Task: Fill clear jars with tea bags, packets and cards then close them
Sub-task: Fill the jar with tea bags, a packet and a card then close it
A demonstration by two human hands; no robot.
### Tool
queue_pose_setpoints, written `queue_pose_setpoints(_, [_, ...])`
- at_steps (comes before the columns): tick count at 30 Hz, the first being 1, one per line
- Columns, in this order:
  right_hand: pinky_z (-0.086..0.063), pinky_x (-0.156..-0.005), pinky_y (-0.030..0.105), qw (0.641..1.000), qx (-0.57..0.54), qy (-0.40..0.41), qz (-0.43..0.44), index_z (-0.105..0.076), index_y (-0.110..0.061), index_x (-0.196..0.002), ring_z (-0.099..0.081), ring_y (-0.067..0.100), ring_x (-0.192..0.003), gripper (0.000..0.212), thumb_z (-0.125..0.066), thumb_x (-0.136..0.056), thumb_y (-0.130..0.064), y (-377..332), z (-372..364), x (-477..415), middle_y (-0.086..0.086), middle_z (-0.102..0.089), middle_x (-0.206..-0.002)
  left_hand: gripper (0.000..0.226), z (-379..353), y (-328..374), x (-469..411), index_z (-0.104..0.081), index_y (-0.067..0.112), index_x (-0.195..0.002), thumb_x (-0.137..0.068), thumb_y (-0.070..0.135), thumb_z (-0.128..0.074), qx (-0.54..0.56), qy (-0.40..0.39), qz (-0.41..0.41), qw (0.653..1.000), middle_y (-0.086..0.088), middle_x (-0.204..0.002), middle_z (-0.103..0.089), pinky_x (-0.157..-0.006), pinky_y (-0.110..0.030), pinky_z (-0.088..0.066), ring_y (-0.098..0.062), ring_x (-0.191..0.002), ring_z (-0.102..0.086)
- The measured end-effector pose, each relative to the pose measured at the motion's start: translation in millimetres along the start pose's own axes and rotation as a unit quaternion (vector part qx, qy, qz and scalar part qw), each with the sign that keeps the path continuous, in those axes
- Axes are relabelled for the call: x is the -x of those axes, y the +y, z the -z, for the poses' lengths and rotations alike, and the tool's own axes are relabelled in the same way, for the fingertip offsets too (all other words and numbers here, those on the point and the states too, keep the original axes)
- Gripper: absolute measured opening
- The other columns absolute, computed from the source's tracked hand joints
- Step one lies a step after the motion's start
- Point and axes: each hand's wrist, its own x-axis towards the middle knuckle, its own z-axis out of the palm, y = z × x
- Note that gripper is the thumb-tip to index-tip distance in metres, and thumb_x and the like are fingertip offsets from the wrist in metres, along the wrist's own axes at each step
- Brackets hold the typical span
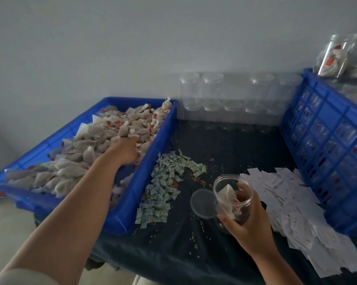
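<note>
Stretched out from the near corner, the left hand [126, 151] is buried in the tea bags [91, 147] heaped in the blue tray [130, 206]; whether its fingers have closed on one cannot be told. The right hand [249, 221] wraps thumb and fingers round a tilted clear jar [233, 194] holding a few bags, its lid [203, 203] just beside. Tangled strings may drag extra bags over the rim, and the tilt may spill those inside

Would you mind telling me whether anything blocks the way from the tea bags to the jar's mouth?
Nothing visible does. The jar, held by the right hand, is uncovered; its lid lies beside it. Only the low wall of the tray and the flat packets lie between.
</note>
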Motion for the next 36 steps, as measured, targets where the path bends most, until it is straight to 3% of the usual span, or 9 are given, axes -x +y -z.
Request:
queue_pose_setpoints(2, [-0.067, -0.083, 0.038, 1.0, 0.001, -0.005, -0.001, -0.046, -0.061, -0.14, -0.074, 0.011, -0.112, 0.084, -0.079, -0.067, -0.087, 1, 0, 0, -0.02, -0.068, -0.13, 0.07, -14, -3, -4, -0.028, 0.028, -0.169, -0.108, 0.016, -0.06, 0.027, -0.073, -0.009, 0.997, -0.013, -0.167, -0.041, -0.115, -0.047, -0.043, -0.038, -0.146, -0.048])
queue_pose_setpoints(4, [-0.064, -0.085, 0.026, 1.0, 0.005, -0.007, -0.002, -0.047, -0.06, -0.14, -0.072, 0.008, -0.114, 0.083, -0.079, -0.069, -0.085, -1, 0, -2, -0.021, -0.068, -0.13, 0.057, -21, -1, -9, -0.041, 0.025, -0.164, -0.11, 0.011, -0.053, 0.037, -0.101, -0.012, 0.994, -0.01, -0.163, -0.044, -0.101, -0.039, -0.044, -0.035, -0.14, -0.052])
queue_pose_setpoints(8, [-0.052, -0.087, 0.007, 1.0, 0.012, -0.005, -0.009, -0.049, -0.057, -0.14, -0.068, -0.001, -0.117, 0.078, -0.086, -0.071, -0.065, -3, -1, -4, -0.025, -0.067, -0.129, 0.028, -23, -1, -15, -0.069, 0.012, -0.13, -0.107, 0.013, -0.053, -0.004, -0.058, 0.005, 0.998, -0.01, -0.128, -0.069, -0.086, -0.032, -0.042, -0.024, -0.103, -0.06])
queue_pose_setpoints(14, [-0.055, -0.086, 0.01, 1.0, 0.005, -0.009, -0.015, -0.051, -0.051, -0.14, -0.07, 0.002, -0.115, 0.078, -0.086, -0.071, -0.065, 0, 0, -4, -0.022, -0.068, -0.128, 0.031, -20, -4, -13, -0.062, 0.013, -0.083, -0.11, 0.021, -0.049, 0.066, -0.005, 0.015, 0.998, -0.013, -0.097, -0.068, -0.07, -0.037, -0.045, -0.025, -0.081, -0.061])
queue_pose_setpoints(19, [-0.058, -0.086, 0.015, 0.999, -0.022, -0.001, -0.025, -0.052, -0.049, -0.14, -0.072, 0.008, -0.114, 0.079, -0.081, -0.073, -0.08, -2, -1, -5, -0.017, -0.07, -0.128, 0.021, -11, -2, -6, -0.059, 0.004, -0.115, -0.112, 0.019, -0.045, 0.215, 0.098, 0.04, 0.971, -0.021, -0.111, -0.07, -0.081, -0.047, -0.058, -0.036, -0.095, -0.069])
queue_pose_setpoints(22, [-0.06, -0.086, 0.018, 0.999, -0.029, 0.007, -0.017, -0.049, -0.056, -0.139, -0.072, 0.008, -0.114, 0.077, -0.081, -0.073, -0.081, -3, -1, -6, -0.018, -0.069, -0.129, 0.039, 5, 8, 7, -0.047, 0.007, -0.145, -0.112, 0.028, -0.045, 0.255, 0.186, 0.054, 0.947, -0.011, -0.117, -0.066, -0.067, -0.039, -0.055, -0.028, -0.093, -0.07])
queue_pose_setpoints(25, [-0.061, -0.087, 0.022, 1.0, -0.026, 0.009, -0.016, -0.047, -0.055, -0.141, -0.072, 0.006, -0.115, 0.08, -0.082, -0.073, -0.08, -3, -2, -5, -0.018, -0.07, -0.13, 0.038, 28, 24, 25, -0.058, 0.005, -0.132, -0.102, 0.024, -0.043, 0.318, 0.245, 0.018, 0.916, -0.003, -0.092, -0.068, -0.047, -0.026, -0.047, -0.015, -0.067, -0.061])
queue_pose_setpoints(30, [-0.063, -0.083, 0.022, 1.0, -0.016, 0.008, -0.006, -0.046, -0.058, -0.139, -0.074, 0.007, -0.111, 0.075, -0.082, -0.075, -0.077, -6, -1, -6, -0.021, -0.07, -0.127, 0.029, 43, 79, 70, -0.067, 0.044, -0.112, -0.104, 0.025, -0.047, 0.362, 0.149, -0.1, 0.915, 0.014, -0.089, -0.075, -0.063, -0.02, -0.051, 0.005, -0.073, -0.069])
queue_pose_setpoints(36, [-0.063, -0.081, 0.023, 1.0, 0.012, 0.001, 0.006, -0.046, -0.054, -0.139, -0.073, 0.008, -0.11, 0.075, -0.085, -0.078, -0.069, -4, 0, -4, -0.021, -0.069, -0.126, 0.024, 5, 141, 105, -0.071, 0.042, -0.096, -0.102, 0.024, -0.056, 0.268, 0.078, -0.209, 0.937, 0.028, -0.086, -0.072, -0.063, -0.023, -0.048, 0.004, -0.074, -0.067])
